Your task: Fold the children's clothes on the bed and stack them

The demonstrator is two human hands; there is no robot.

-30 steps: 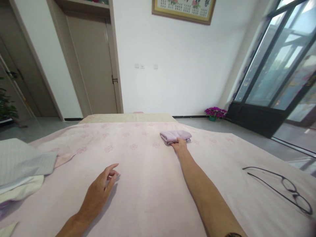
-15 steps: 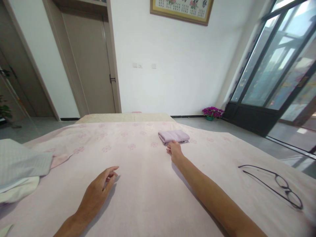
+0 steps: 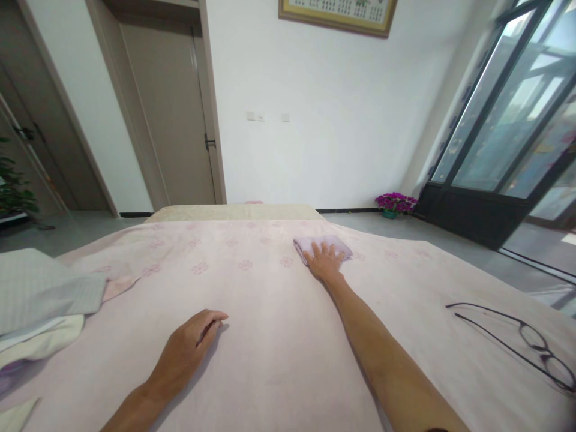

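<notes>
A folded lilac cloth (image 3: 342, 245) lies toward the far side of the pink flowered bedsheet (image 3: 270, 348). On top of the cloth my right hand (image 3: 324, 263) rests flat, fingers spread, pressing down without gripping. Nearer to me and to the left, my left hand (image 3: 193, 339) is on or just over the sheet. Its fingers are curled and drawn together, and nothing shows in them.
At the left edge lies a heap of fabric with a grey striped piece (image 3: 49, 288) and a cream piece (image 3: 54, 342). Black-framed glasses (image 3: 508, 333) lie unfolded at the right. Beyond the sheet's far edge stand a beige surface (image 3: 238, 212) and purple flowers (image 3: 396, 203).
My right hand has moved from the near edge of the folded cloth onto its top and spread its fingers. My left hand's fingers have closed together. The view has shifted slightly.
</notes>
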